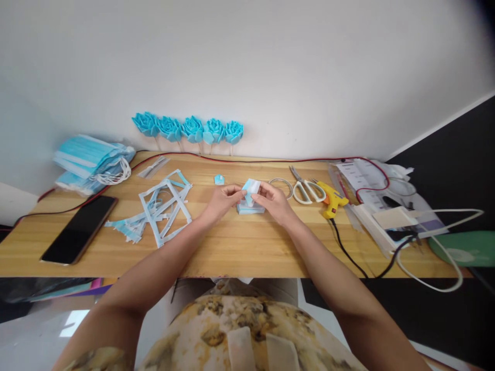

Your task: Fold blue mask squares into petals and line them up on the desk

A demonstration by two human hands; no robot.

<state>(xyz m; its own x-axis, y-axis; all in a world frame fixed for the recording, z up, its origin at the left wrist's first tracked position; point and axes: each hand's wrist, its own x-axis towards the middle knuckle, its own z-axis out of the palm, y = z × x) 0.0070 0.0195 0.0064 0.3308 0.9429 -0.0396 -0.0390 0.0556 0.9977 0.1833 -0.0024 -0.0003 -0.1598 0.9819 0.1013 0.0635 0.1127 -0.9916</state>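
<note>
Between my two hands is a small blue and white piece of mask fabric (pixel 252 187), pinched at its left side by my left hand (pixel 228 198) and at its right side by my right hand (pixel 273 198). Just below it on the table lies a stack of cut mask pieces (pixel 250 210), partly covered by the held piece and my fingers. A small folded blue piece (pixel 219 179) rests behind my left hand. To the right of my right hand are a ring-shaped coil (pixel 281 186) and white-handled scissors (pixel 306 189).
Several blue fabric flowers (pixel 192 129) on sticks lean against the wall. Face masks (pixel 91 162) are piled at the left, near a phone (pixel 79 230) and cut strips (pixel 164 208). At the right lie a yellow glue gun (pixel 331 200), a white box (pixel 373 229) and looping cables.
</note>
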